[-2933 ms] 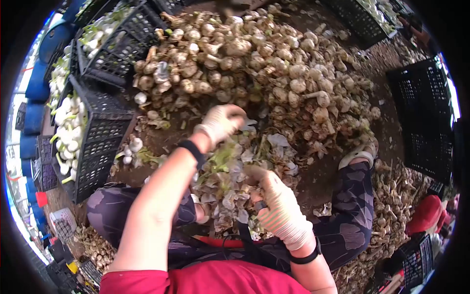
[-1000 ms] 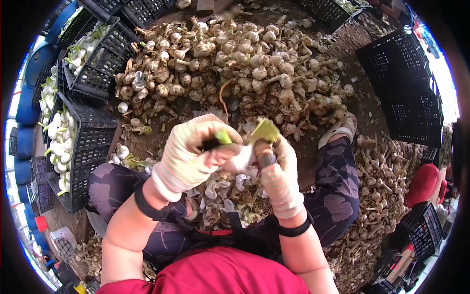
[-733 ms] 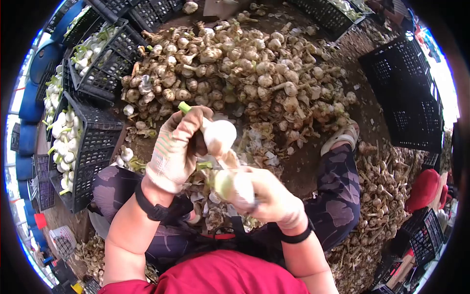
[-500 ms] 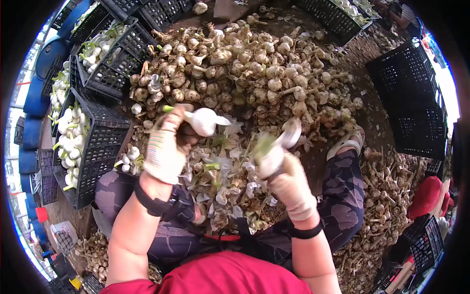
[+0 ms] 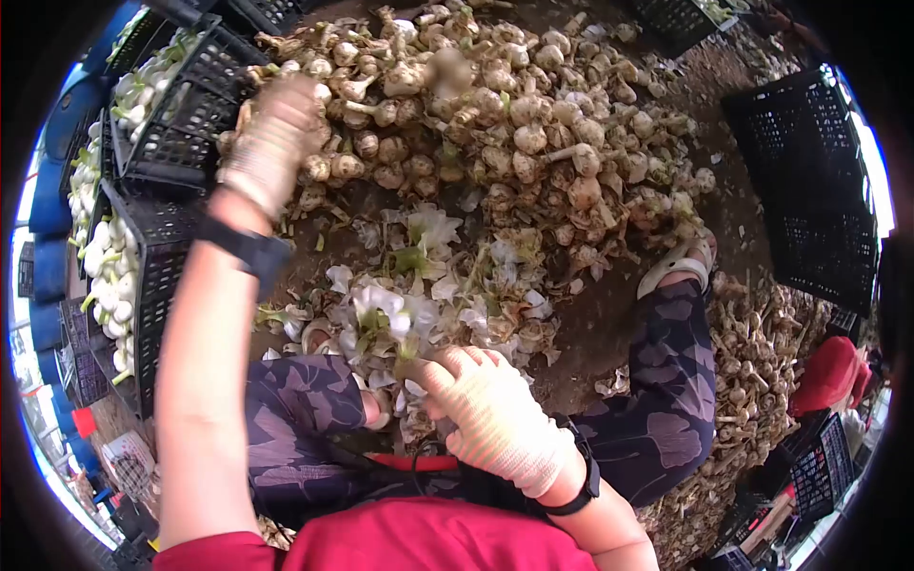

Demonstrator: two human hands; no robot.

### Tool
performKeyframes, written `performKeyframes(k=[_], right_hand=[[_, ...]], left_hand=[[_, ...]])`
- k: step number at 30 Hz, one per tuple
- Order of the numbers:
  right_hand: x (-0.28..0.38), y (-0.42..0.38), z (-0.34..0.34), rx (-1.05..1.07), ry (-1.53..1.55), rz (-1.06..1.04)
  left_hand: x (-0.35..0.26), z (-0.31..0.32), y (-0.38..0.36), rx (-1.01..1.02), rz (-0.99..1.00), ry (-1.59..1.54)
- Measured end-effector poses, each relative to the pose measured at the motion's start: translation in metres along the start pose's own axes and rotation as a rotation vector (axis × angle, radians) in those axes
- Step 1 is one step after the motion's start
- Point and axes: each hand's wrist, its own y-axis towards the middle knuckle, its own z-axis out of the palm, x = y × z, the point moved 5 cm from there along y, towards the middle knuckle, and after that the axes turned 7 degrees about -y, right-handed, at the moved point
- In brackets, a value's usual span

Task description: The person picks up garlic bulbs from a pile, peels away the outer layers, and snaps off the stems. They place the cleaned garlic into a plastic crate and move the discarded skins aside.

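My left hand (image 5: 276, 133), in a pale glove and smeared by motion, is over the left side of the pile of unpeeled garlic bulbs (image 5: 533, 133), close to a black crate (image 5: 186, 143). Its fingers are too blurred to read. Low in the middle, my gloved right hand (image 5: 500, 414) is closed, its fingers curled at the near edge of the loose white and green garlic skins (image 5: 433, 285). What lies inside its grip is hidden. A single blurred garlic bulb (image 5: 449, 72) shows above the pile.
Black crates with white, green-stemmed garlic (image 5: 114, 276) line the left side. A large black crate (image 5: 809, 181) stands at right. More garlic (image 5: 762, 371) lies beyond my right leg (image 5: 666, 390). Another person's red clothing (image 5: 826, 376) shows at far right.
My left hand has swung up and left; the clean garlic bulb it held no longer shows. My right hand has come down towards my lap, and the bulb seen in it is out of sight.
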Motion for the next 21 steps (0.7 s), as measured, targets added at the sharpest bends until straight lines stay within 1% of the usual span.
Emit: performKeyframes(k=[1,2,3,4,5,6,7,8,9,10,11,12,15,16,17,18,19,20,21], right_hand=[[0.0,-0.001,-0.002,0.008,0.034,-0.005],[-0.002,-0.003,-0.004,0.013,0.042,0.013],[-0.002,-0.005,-0.006,0.007,0.035,0.004],[-0.003,-0.006,-0.008,-0.001,0.026,-0.007],[-0.004,-0.009,-0.007,0.011,0.051,-0.017],[-0.006,-0.011,-0.007,0.009,0.056,-0.002],[-0.006,-0.013,-0.008,0.01,0.058,-0.012],[-0.005,-0.015,-0.006,0.011,0.061,-0.023],[-0.004,-0.017,-0.004,-0.056,0.034,-0.043],[-0.004,-0.02,-0.005,-0.059,0.041,-0.035],[-0.002,-0.023,-0.009,-0.059,0.026,-0.057],[0.001,-0.025,-0.011,-0.062,0.009,-0.08],[0.001,-0.033,-0.013,-0.092,-0.024,-0.083],[0.002,-0.035,-0.011,-0.096,-0.023,-0.084],[0.002,-0.038,-0.006,-0.163,-0.044,-0.102],[0.004,-0.04,-0.005,-0.171,-0.035,-0.094],[0.007,-0.043,-0.007,-0.177,-0.065,-0.113],[0.01,-0.044,-0.008,-0.184,-0.099,-0.132],[0.012,-0.046,-0.01,-0.236,-0.078,-0.151]], left_hand=[[0.05,0.049,-0.007,0.443,0.021,0.323],[0.088,0.105,-0.051,0.246,-0.594,-0.109],[0.125,0.128,-0.083,0.5,-0.522,0.785],[0.162,0.157,-0.117,0.551,-0.559,0.628],[0.147,0.186,-0.146,0.589,-0.712,0.607],[0.128,0.218,-0.172,0.696,-0.703,0.828],[0.107,0.24,-0.191,0.79,-0.591,0.89],[0.083,0.255,-0.21,0.897,-0.56,0.775],[0.086,0.274,-0.24,0.975,-0.321,0.838],[0.104,0.291,-0.281,1.161,-0.11,0.76],[0.176,0.321,-0.363,1.001,0.259,0.775],[0.176,0.321,-0.364,1.009,0.265,0.78],[0.158,0.32,-0.358,1.303,-0.018,0.469],[0.147,0.319,-0.356,1.398,-0.124,0.357],[0.133,0.318,-0.351,1.485,-0.233,0.247],[0.118,0.317,-0.344,1.564,-0.345,0.137],[0.115,0.31,-0.318,1.285,-0.789,0.288],[0.11,0.311,-0.301,1.213,-0.058,0.494],[0.107,0.32,-0.292,1.282,-0.047,0.617]])
